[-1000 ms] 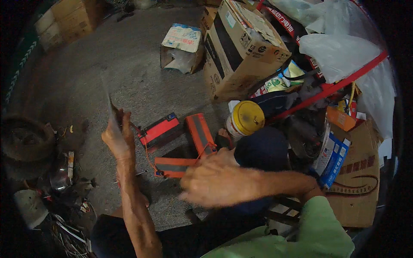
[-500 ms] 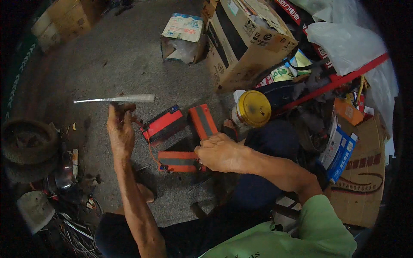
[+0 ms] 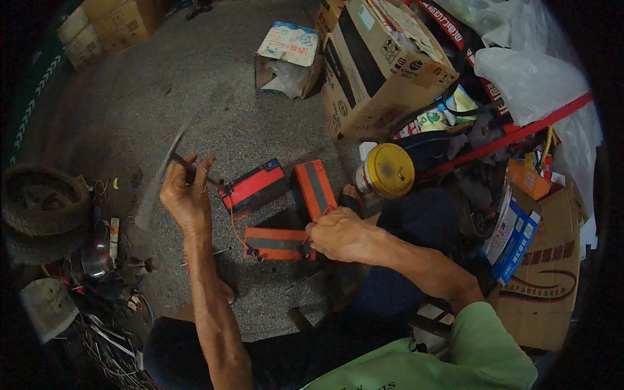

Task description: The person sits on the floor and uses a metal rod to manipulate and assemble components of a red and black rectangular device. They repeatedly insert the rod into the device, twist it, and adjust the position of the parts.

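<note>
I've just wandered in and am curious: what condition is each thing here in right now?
Left hand: raised, gripping a blurred flat tool.
Right hand: resting on the nearest orange battery.
Red battery: lying tilted on the floor.
Yellow-lidded jar: closed.
Big cardboard box: flaps open.
Tyre: lying flat.

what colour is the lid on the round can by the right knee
Yellow lid, seen clearest in the head view.
</note>
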A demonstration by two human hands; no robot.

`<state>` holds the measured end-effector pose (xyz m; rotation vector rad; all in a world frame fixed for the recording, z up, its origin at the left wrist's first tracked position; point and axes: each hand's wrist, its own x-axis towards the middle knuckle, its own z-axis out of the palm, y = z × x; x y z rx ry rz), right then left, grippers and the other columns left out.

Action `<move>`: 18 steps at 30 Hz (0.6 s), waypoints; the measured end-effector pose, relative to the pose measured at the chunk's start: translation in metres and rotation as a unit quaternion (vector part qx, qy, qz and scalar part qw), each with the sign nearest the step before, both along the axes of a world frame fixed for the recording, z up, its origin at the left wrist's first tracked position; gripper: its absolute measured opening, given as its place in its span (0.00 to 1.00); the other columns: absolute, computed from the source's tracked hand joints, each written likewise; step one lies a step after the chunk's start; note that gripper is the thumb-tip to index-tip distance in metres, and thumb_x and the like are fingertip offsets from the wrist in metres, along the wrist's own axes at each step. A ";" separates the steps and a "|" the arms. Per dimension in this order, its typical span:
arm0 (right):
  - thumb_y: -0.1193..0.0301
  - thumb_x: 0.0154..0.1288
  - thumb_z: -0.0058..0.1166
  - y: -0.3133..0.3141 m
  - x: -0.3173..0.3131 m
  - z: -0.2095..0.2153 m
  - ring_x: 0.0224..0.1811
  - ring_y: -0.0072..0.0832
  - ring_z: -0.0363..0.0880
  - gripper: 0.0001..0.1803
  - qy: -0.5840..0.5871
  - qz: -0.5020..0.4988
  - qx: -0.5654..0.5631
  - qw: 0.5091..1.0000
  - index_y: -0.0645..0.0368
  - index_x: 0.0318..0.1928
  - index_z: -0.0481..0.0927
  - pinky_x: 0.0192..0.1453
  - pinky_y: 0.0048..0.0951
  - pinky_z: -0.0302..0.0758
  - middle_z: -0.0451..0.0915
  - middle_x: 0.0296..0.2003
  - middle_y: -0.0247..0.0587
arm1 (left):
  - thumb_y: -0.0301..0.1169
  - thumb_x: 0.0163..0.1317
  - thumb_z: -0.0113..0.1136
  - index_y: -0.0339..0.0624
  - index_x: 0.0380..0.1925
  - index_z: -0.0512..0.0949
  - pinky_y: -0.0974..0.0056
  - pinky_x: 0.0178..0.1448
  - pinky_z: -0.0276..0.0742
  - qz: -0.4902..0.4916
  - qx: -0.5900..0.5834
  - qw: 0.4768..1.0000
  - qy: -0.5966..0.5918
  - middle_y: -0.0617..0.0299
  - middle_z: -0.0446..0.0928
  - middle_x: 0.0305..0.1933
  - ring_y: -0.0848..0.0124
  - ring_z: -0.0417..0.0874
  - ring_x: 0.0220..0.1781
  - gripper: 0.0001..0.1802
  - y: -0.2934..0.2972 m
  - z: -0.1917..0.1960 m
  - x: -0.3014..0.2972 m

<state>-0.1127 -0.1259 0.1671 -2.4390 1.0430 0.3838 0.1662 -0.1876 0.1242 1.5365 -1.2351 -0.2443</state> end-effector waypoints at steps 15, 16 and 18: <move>0.69 0.65 0.51 0.002 0.000 -0.001 0.45 0.47 0.83 0.11 -0.028 0.005 -0.027 0.999 0.63 0.41 0.78 0.54 0.46 0.74 0.82 0.37 0.53 | 0.20 0.68 0.55 0.36 0.54 0.76 0.62 0.49 0.83 -0.128 0.014 0.976 0.178 0.55 0.81 0.49 0.68 0.83 0.50 0.15 -0.004 -0.006 0.005; 0.69 0.65 0.50 0.001 0.000 -0.001 0.45 0.48 0.82 0.11 -0.031 0.008 -0.022 0.999 0.63 0.41 0.78 0.54 0.47 0.75 0.82 0.37 0.53 | 0.21 0.66 0.58 0.35 0.52 0.78 0.63 0.48 0.83 -0.108 0.007 0.982 0.156 0.56 0.83 0.46 0.69 0.84 0.48 0.14 -0.002 -0.006 0.005; 0.69 0.65 0.50 0.002 0.002 -0.001 0.46 0.49 0.82 0.12 -0.019 0.013 -0.024 0.999 0.64 0.42 0.79 0.55 0.48 0.75 0.82 0.38 0.54 | 0.22 0.63 0.64 0.35 0.46 0.80 0.65 0.46 0.82 -0.066 -0.001 0.992 0.104 0.58 0.84 0.41 0.72 0.85 0.43 0.12 0.000 -0.006 0.005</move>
